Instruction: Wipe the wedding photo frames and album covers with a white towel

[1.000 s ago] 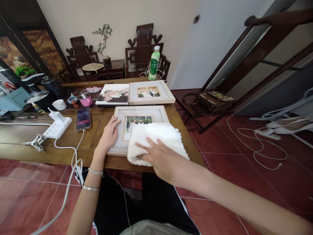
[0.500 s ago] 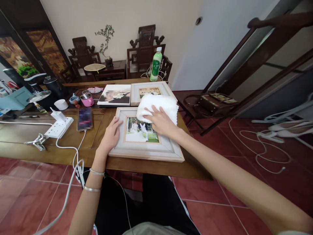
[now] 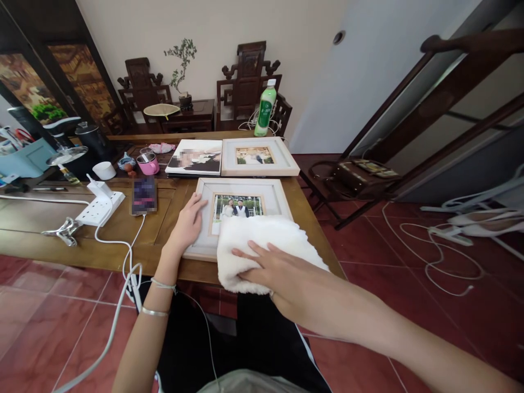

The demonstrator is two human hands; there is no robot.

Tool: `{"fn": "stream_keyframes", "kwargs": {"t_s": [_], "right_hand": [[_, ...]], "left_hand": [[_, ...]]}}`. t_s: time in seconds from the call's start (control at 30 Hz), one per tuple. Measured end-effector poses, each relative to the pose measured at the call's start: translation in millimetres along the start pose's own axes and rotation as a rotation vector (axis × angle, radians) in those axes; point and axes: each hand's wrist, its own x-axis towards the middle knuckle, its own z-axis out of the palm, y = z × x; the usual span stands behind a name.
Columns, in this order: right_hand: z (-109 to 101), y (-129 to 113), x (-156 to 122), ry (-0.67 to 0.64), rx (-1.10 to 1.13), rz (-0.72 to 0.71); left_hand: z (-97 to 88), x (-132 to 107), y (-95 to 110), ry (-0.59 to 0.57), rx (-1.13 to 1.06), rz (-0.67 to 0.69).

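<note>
A white-framed photo [image 3: 273, 197] lies flat on the wooden table [image 3: 123, 229] in front of me. My left hand [image 3: 186, 224] rests flat on the frame's left edge, fingers stretched out. My right hand [image 3: 270, 267] presses flat, fingers spread, on a fluffy white cloth [image 3: 262, 240] that covers the near half of the frame. The upper part of the picture still shows.
Behind lie a second framed photo [image 3: 257, 155] and a frameless print [image 3: 196, 157]. A phone [image 3: 143, 195] on a cable, a white power strip [image 3: 100, 203], a pink cup [image 3: 148, 162], a white bowl [image 3: 103, 170] and a green bottle [image 3: 265, 114] stand around. Cables trail on the red tile floor [image 3: 434, 245].
My right hand has dragged the cloth from the frame's far right corner back to its near edge. One second ago it was also at the near edge. The left hand has stayed put.
</note>
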Motion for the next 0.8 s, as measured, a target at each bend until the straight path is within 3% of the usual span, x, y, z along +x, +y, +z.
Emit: {"fn": "stream_keyframes", "kwargs": {"t_s": [0.1,0.23,0.37,0.47,0.63,0.8], "right_hand": [[8,12,16,0.095,-0.020,0.027],[15,51,52,0.289,-0.169,0.085],[3,92,88,0.459,-0.325,0.207],[-7,109,107,0.502,-0.381,0.275],[-3,92,109,0.400,-0.417,0.288],[6,46,74,0.207,-0.343,0.233]], "left_hand": [[-0.4,0,0,-0.002,-0.002,0.006],[-0.3,0,0,0.006,0.001,0.008],[0.1,0,-1,0.008,0.009,0.006],[0.2,0,0,0.003,0.015,0.003],[0.6,0,1,-0.003,-0.006,-0.004],[1.2,0,1,0.007,0.003,0.000]]}}
